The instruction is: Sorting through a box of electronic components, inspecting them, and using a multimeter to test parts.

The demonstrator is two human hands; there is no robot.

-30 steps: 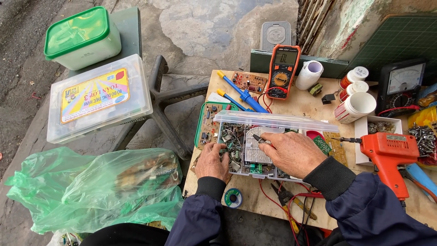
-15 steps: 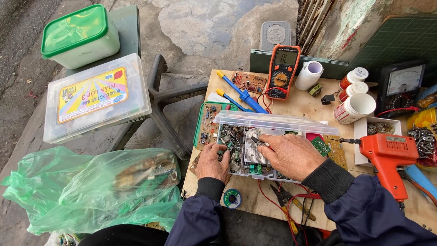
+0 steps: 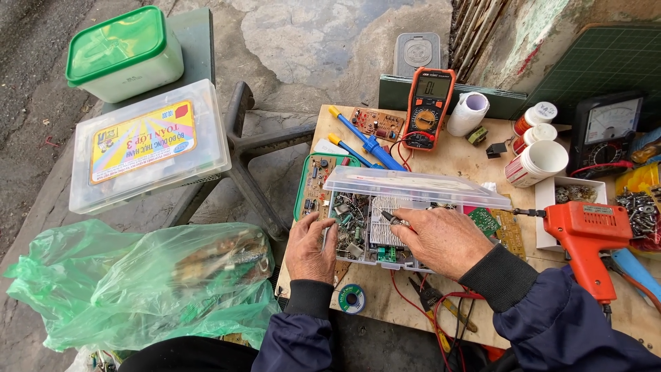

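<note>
Closest to the camera are two dark blue sleeves. The left hand (image 3: 311, 249) rests on the near left corner of a clear plastic parts box (image 3: 375, 231), with its fingers curled over the edge, holding the box. The right hand (image 3: 442, 238) lies flat over the middle of the box. Its finger and thumb are pressed together on a small dark part (image 3: 390, 218) over a white square. The box sits on a wooden board (image 3: 468, 162) and is full of tiny bits. Its clear lid (image 3: 413, 186) stands open at the back.

Just below the left wrist lies a small roll of wire (image 3: 353, 298). Near the right sleeve are pliers with red and yellow handles (image 3: 434, 303). To the right of the box is an orange gun-shaped tool (image 3: 589, 234), tip pointing at the box.

On the left, off the board, is a big green plastic bag (image 3: 138, 282) with things inside. Behind it, a flat clear case with a colourful label (image 3: 144, 145) rests on a stool, and a tub with a green lid (image 3: 124, 58) sits further back.

Behind the box are a green circuit board (image 3: 315, 182), blue tools with yellow tips (image 3: 361, 138) and an orange meter (image 3: 428, 107). Further right stand white jars (image 3: 540, 155) and a black dial meter (image 3: 609, 131).
</note>
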